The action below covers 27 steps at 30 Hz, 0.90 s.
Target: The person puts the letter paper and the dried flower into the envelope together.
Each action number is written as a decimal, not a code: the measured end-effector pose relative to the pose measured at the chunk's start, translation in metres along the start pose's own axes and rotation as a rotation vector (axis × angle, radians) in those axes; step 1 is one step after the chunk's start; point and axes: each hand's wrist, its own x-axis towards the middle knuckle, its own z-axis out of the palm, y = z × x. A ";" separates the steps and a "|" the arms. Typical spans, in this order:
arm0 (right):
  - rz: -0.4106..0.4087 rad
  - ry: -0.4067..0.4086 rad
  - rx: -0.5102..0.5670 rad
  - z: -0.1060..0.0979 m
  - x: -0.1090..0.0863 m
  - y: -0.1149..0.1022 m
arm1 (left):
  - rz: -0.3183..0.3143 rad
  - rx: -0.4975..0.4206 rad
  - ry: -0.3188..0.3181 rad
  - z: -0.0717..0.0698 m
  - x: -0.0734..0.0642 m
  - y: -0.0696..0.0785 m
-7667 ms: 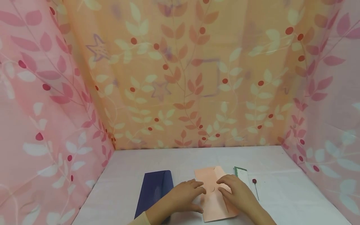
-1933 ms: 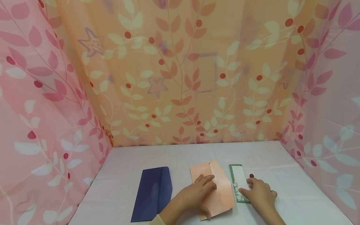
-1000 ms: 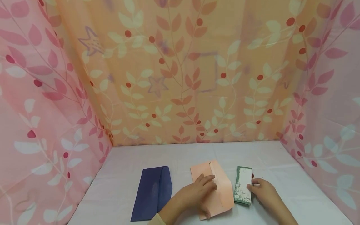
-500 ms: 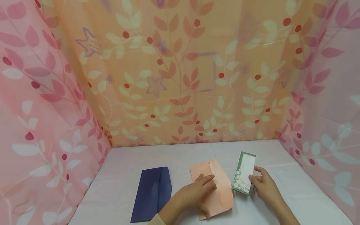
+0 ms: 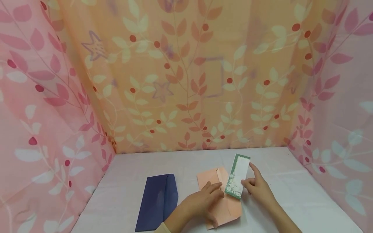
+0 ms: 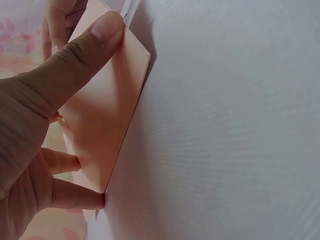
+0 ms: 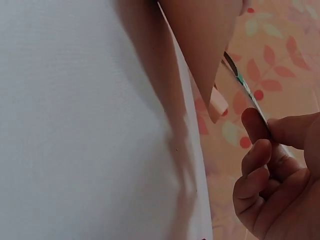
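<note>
My left hand [image 5: 212,201] lies flat on a pink envelope [image 5: 230,207] on the white table [image 5: 294,197]. In the left wrist view its thumb [image 6: 102,32] presses near one corner of the pink envelope [image 6: 107,115], with the fingers at the other edge. My right hand [image 5: 250,183] pinches a narrow white card with a green flowered border [image 5: 237,175] by its right edge. The card is lifted and tilted over the envelope's right side. The right wrist view shows the card [image 7: 246,86] edge-on between thumb and fingers [image 7: 257,150].
A dark blue envelope [image 5: 158,202] lies flat to the left of the pink one. Pink and orange leaf-print cloth [image 5: 186,81] walls the table at the back and on both sides. Bare white tabletop [image 7: 75,125] spreads to the right.
My right hand has picked the card up off the table and carried it left, over the pink envelope. The left hand has stayed on the envelope.
</note>
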 end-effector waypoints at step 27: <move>0.100 -0.174 -0.050 0.025 -0.002 0.008 | -0.020 -0.028 -0.026 -0.003 0.002 0.000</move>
